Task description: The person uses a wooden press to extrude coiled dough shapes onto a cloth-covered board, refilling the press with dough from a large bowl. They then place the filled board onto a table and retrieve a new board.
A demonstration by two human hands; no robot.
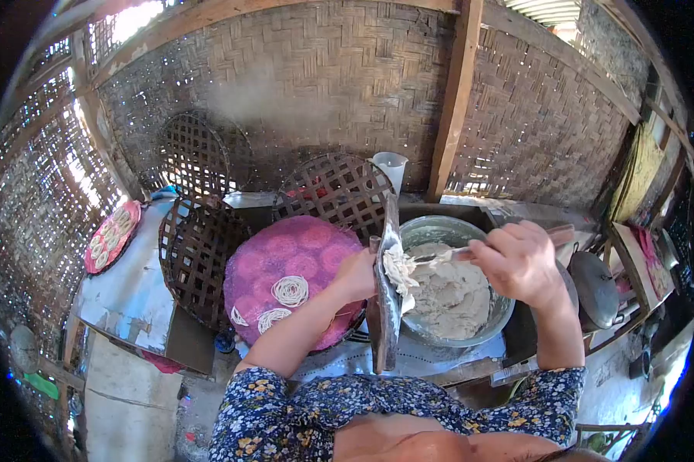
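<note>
Head view, two hands and their load.

Item: left hand (358, 275), fingers closed on the long wooden board (384, 339), fingertips partly hidden; forearm slanting forward and inward from our left side.

Item: right hand (520, 262), raised over the basin (494, 329), elbow bent, knuckles upward, fingers clenched round the handle of the spatula (461, 253), whose blade points left.

Item: dough clump (399, 269), pale and sticky, on the board's face where the blade meets it; the bulk of the dough (454, 296) lies in the basin.

Handling notes, our judgement: we best hold the board firm against the spatula's push, its loaded face over the basin to catch drips; we press with the blade's flat, in short strokes, packing out air pockets and wiping stray dough from the edges.
</note>
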